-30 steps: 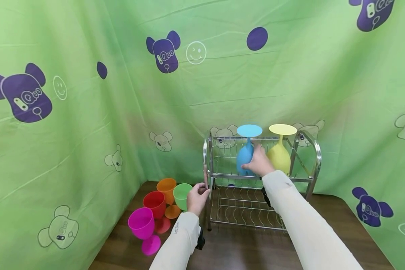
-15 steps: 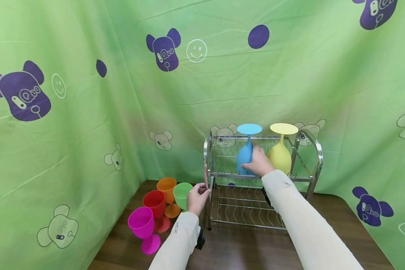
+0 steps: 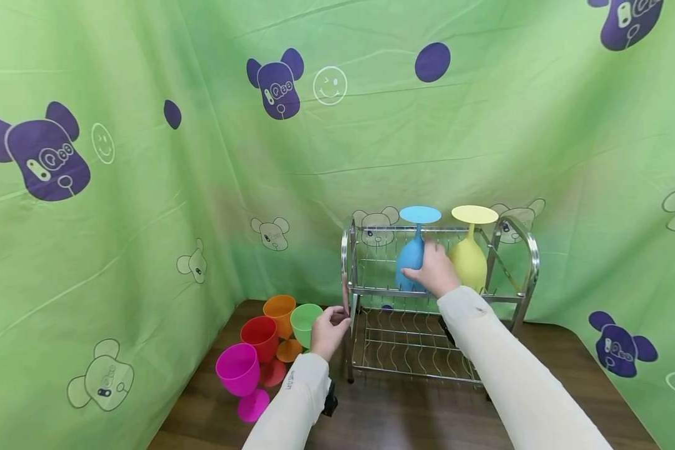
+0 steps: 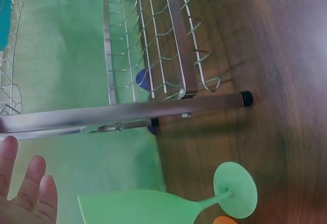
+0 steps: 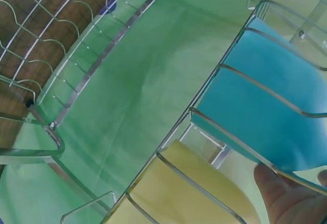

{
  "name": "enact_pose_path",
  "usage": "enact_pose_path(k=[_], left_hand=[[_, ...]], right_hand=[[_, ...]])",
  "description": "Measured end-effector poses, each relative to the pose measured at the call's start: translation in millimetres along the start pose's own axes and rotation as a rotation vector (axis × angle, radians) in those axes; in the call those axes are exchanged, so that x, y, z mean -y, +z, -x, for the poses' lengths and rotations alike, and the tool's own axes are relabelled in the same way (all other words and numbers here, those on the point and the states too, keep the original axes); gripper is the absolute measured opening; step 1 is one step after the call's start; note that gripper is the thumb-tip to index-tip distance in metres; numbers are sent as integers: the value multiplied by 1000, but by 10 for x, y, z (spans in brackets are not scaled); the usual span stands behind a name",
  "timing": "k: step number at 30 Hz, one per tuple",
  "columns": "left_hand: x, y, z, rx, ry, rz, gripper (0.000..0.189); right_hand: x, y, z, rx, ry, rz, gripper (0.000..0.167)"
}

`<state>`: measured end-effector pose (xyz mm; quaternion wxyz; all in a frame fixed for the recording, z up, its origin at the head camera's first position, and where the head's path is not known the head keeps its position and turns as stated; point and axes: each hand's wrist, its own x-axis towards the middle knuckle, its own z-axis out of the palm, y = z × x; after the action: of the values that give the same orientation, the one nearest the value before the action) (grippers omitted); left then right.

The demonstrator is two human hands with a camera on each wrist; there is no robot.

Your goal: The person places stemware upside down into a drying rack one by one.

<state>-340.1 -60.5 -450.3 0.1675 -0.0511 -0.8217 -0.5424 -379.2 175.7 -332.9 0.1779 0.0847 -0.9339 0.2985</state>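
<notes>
In the head view, a blue goblet [image 3: 409, 262] is upside down on the upper tier of a metal dish rack [image 3: 417, 377]. My right hand [image 3: 435, 270] grips its bowl, thumb in front and fingers at the far side. From the right wrist view, the blue bowl [image 5: 271, 96] shows between the rack's wires. Right of it, a yellow goblet [image 3: 469, 265] is also inverted on that tier. My left hand [image 3: 327, 331] is at the rack's left post, fingertips beside it; three extended fingers show in the left wrist view, just under the post [image 4: 122, 113].
Left of the rack, upright on the brown table [image 3: 394, 415], are a magenta goblet [image 3: 238, 370], a red goblet [image 3: 259, 337], an orange goblet [image 3: 280, 314] and a green goblet [image 3: 304, 320]. A green patterned cloth [image 3: 337, 156] hangs behind and at the sides.
The blue goblet's foot has tipped very slightly to the right in my right hand's grip. My left hand stays at the rack's post.
</notes>
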Motion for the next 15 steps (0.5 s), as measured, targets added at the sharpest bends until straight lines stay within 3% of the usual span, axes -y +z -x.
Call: enact_pose_path(k=[7, 11, 15], left_hand=[[73, -147, 43, 10, 12, -28, 22], [107, -243, 55, -3, 19, -15, 21], [132, -321, 80, -1, 25, 21, 23]], right_hand=[[46, -52, 96, -87, -27, -82, 81], [65, -49, 178, -111, -122, -137, 76], [71, -17, 271, -181, -228, -117, 69]])
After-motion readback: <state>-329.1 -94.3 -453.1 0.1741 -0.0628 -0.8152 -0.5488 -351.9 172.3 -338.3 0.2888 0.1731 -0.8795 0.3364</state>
